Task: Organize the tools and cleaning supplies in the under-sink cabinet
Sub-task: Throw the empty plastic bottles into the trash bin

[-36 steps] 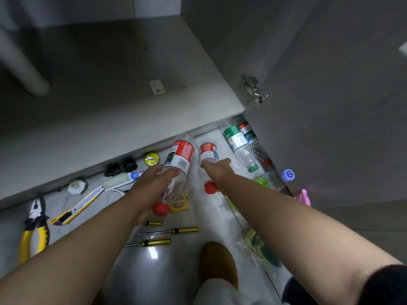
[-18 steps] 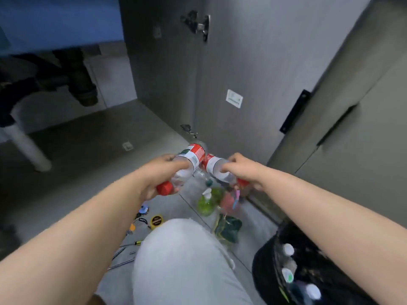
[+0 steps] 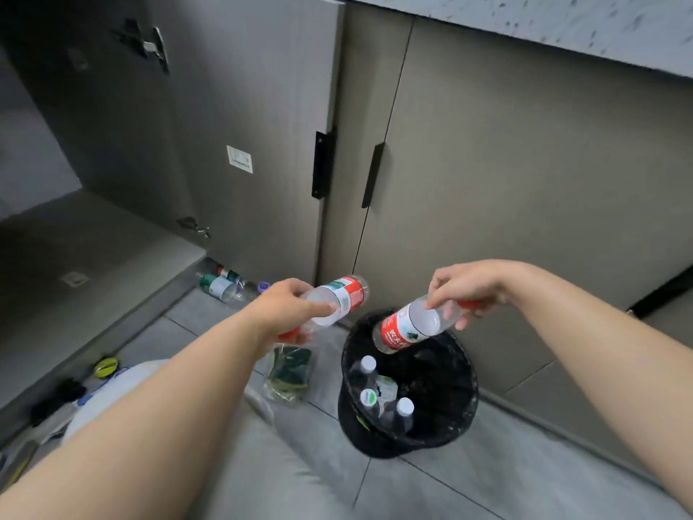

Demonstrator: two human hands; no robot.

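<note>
Head view. Right grip (image 3: 468, 290): fingers curled round the neck end of a clear red-label bottle (image 3: 408, 328), long axis running 2 to 8 o'clock, base lowest and over the mouth of the black bin (image 3: 473, 388), which holds capped bottles (image 3: 369, 397). Left grip (image 3: 285, 309): wrapped round a second bottle (image 3: 345, 294), cap toward 7 o'clock, short of the rim; the bin lies at its 4 o'clock. The right grip is nearer, so its drop likely comes first. Spare bottles (image 3: 221, 287) lie on the floor, 10 o'clock of the bin.
</note>
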